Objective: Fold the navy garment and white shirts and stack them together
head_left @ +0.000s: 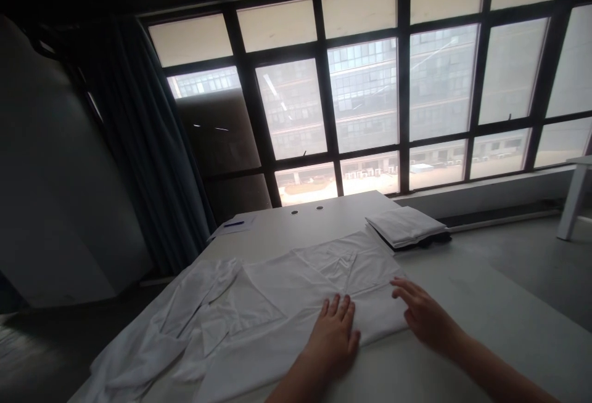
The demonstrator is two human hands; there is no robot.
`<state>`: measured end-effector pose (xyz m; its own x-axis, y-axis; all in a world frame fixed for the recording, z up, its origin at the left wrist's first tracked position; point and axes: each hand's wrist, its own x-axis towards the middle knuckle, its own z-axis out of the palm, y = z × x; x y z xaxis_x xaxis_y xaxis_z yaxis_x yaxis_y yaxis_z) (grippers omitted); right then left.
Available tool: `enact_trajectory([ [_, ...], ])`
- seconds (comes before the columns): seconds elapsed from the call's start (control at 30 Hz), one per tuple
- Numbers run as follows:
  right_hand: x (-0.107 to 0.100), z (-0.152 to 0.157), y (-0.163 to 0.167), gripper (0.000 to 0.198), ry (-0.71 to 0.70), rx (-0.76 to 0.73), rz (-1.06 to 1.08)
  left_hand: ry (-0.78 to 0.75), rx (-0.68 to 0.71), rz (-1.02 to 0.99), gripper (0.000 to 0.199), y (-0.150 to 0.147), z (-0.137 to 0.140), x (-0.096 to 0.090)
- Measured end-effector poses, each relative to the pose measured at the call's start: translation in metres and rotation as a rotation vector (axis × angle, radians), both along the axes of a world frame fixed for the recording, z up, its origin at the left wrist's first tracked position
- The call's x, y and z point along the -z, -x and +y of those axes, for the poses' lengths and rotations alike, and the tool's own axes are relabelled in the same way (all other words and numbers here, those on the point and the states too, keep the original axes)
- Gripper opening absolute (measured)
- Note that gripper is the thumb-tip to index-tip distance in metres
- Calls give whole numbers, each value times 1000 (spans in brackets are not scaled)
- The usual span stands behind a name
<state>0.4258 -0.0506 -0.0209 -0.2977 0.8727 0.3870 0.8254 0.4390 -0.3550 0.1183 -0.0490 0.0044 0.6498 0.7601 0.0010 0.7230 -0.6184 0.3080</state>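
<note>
A white cloth garment [277, 280] lies spread across the table, with creases near its far right part and a bunched, loosely folded portion at the left. My left hand [333, 334] rests flat on its near side, fingers stretched out. At the garment's right edge is my right hand [420, 313], its fingers apart and slightly bent, the fingertips at or just above the cloth. I cannot tell whether they touch it. Nothing shows in either hand.
A folded white stack with something black under it [407, 227] sits at the table's right edge. Papers [238, 224] with a blue pen [234, 224] lie at the far left corner of the white table [272, 230]. Beyond are windows and a dark blue curtain [152, 144].
</note>
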Motion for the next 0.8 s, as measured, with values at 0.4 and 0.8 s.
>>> enact_trajectory([
  [0.4, -3, 17, 39, 63, 210, -212, -123, -58, 76, 5, 65, 54, -12, -16],
  [0.8, 21, 21, -41, 70, 189, 19, -295, -241, -362, 248, 65, 227, -17, 19],
])
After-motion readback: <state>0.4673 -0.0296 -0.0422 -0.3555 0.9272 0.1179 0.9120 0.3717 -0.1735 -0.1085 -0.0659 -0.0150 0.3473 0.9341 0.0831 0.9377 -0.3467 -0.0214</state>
